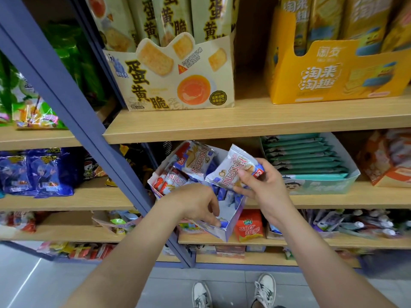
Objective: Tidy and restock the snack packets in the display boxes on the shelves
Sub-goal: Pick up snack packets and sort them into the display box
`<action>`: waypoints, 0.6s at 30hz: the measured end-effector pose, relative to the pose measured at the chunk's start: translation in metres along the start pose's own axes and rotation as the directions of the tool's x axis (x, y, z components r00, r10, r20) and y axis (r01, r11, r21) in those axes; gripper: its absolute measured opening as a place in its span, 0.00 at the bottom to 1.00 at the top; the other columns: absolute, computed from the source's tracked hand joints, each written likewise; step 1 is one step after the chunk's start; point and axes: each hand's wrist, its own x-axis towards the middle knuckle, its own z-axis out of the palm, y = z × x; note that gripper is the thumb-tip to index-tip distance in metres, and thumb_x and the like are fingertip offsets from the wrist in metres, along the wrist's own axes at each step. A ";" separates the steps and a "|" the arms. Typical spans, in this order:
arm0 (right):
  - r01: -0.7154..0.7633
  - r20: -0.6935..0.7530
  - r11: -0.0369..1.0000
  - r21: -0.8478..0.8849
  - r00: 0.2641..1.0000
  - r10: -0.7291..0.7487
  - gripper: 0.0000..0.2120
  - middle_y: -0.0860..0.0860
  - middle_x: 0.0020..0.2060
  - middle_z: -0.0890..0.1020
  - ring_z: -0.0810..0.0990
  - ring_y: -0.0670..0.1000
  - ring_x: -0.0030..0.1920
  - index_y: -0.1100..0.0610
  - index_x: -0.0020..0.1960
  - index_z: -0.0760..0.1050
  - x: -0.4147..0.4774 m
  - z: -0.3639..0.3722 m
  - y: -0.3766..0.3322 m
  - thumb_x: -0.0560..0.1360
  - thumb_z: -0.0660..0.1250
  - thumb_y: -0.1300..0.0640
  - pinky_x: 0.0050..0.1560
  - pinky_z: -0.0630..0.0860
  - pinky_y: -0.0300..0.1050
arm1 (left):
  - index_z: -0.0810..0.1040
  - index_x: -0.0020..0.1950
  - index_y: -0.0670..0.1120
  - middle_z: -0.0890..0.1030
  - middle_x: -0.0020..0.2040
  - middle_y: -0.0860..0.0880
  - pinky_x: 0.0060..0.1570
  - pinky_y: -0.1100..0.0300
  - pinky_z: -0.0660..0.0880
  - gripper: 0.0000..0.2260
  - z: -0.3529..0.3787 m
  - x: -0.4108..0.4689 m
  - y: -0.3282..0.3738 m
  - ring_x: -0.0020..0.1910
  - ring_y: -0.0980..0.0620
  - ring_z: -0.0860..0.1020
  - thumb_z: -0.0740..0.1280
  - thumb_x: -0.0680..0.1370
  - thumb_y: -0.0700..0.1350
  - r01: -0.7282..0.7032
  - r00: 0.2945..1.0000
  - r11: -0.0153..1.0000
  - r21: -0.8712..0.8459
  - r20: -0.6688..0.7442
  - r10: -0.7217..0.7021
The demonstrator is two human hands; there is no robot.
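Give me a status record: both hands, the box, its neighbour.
left hand: grips the front rim of the display box
right hand: pinches one wafer packet above the box
display box: pulled forward past the shelf edge, tilted
other packets: lying askew at the box's back
neighbour: teal packets box to the right, neatly stacked

The white-and-blue cardboard display box (233, 221) sticks out tilted past the front edge of the shelf (311, 201). Two white wafer packets (193, 162) with red-and-blue ends lie askew at its back. A third packet (229, 172) is held slanted just above it.
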 end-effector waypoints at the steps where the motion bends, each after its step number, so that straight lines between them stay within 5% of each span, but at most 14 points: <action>1: -0.024 -0.008 0.999 0.021 1.000 0.025 0.08 0.60 0.50 0.83 0.84 0.54 0.50 0.57 0.54 0.76 0.000 -0.001 0.002 0.76 0.69 0.64 0.45 0.84 0.48 | 0.83 0.56 0.54 0.82 0.51 0.55 0.45 0.58 0.75 0.15 -0.002 0.005 -0.001 0.48 0.55 0.79 0.74 0.72 0.56 -0.022 0.999 1.000 0.012 0.044 0.021; 6: -0.029 -0.026 0.999 0.021 0.999 0.029 0.09 0.58 0.50 0.83 0.85 0.55 0.51 0.59 0.56 0.75 0.003 -0.002 0.004 0.76 0.69 0.65 0.45 0.83 0.46 | 0.82 0.57 0.51 0.80 0.44 0.54 0.38 0.59 0.68 0.11 0.003 0.015 0.000 0.42 0.52 0.75 0.71 0.75 0.51 -0.078 0.994 0.969 0.235 -0.055 0.093; 11: -0.103 -0.049 0.965 0.241 0.992 0.118 0.07 0.59 0.46 0.82 0.84 0.54 0.45 0.60 0.52 0.75 0.007 -0.012 0.000 0.76 0.67 0.67 0.44 0.84 0.51 | 0.81 0.46 0.48 0.82 0.41 0.50 0.42 0.56 0.73 0.09 0.015 0.008 -0.028 0.43 0.50 0.78 0.65 0.80 0.51 0.061 0.895 0.990 -0.126 -0.432 -0.111; 13: -0.137 -0.009 0.964 0.229 0.990 0.143 0.08 0.59 0.43 0.80 0.80 0.55 0.42 0.59 0.51 0.75 0.007 -0.015 -0.003 0.75 0.65 0.70 0.44 0.83 0.51 | 0.77 0.42 0.47 0.79 0.37 0.49 0.39 0.54 0.73 0.11 0.021 0.008 -0.036 0.40 0.47 0.77 0.64 0.81 0.50 0.110 0.855 0.972 -0.210 -0.478 -0.200; 16: -0.056 0.118 0.981 -0.184 0.990 0.079 0.12 0.55 0.42 0.80 0.80 0.52 0.40 0.57 0.48 0.76 0.004 -0.009 -0.010 0.73 0.66 0.72 0.40 0.82 0.47 | 0.75 0.41 0.49 0.79 0.37 0.49 0.38 0.53 0.73 0.10 0.027 0.007 -0.040 0.40 0.46 0.77 0.63 0.81 0.50 0.161 0.825 0.953 -0.258 -0.495 -0.273; 18: 0.117 0.222 0.829 -0.547 0.975 0.009 0.14 0.47 0.39 0.81 0.78 0.45 0.36 0.50 0.46 0.77 0.003 -0.004 -0.012 0.70 0.71 0.68 0.40 0.78 0.43 | 0.79 0.47 0.50 0.82 0.42 0.49 0.41 0.53 0.74 0.08 0.027 0.006 -0.040 0.44 0.46 0.78 0.63 0.81 0.51 0.193 0.793 0.955 -0.224 -0.538 -0.286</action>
